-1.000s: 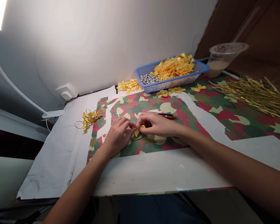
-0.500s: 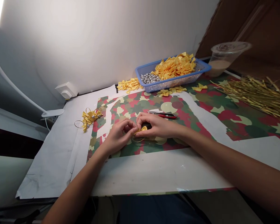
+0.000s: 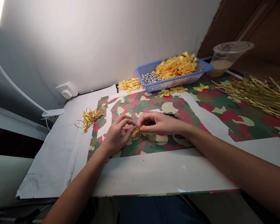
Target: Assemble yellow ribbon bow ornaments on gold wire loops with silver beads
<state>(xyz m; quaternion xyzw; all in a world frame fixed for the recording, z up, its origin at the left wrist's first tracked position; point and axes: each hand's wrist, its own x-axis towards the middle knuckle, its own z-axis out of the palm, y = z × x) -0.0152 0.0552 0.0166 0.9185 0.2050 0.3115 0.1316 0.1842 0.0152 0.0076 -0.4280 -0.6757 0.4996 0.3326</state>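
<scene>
Both my hands meet over the patterned paper sheet (image 3: 130, 149). Between their fingertips is a small yellow ribbon bow (image 3: 142, 133) with a thin gold cord loop hanging below it. My left hand (image 3: 119, 132) pinches the bow's left side between thumb and fingers. From the right, my right hand (image 3: 162, 123) pinches it too, fingers closed. Part of the bow is hidden by the fingertips. Just behind my right hand lies a red and black cutting tool (image 3: 169, 114), mostly covered. Yellow bows with silver bells and gold cord loops (image 3: 91, 117) lie to the left.
At the back, a blue basket (image 3: 175, 81) holds yellow bows (image 3: 177, 67) and silver bells (image 3: 150, 78). Loose bows (image 3: 130, 84) lie beside it. A plastic cup (image 3: 224, 60) and a bundle of gold cords (image 3: 259, 95) are on the right. A lamp (image 3: 14, 82) and white socket box (image 3: 67, 90) stand left.
My right hand has shifted slightly up and turned over the bow, covering more of the cutting tool. The bow has turned between my fingertips, and its cord loop shows more.
</scene>
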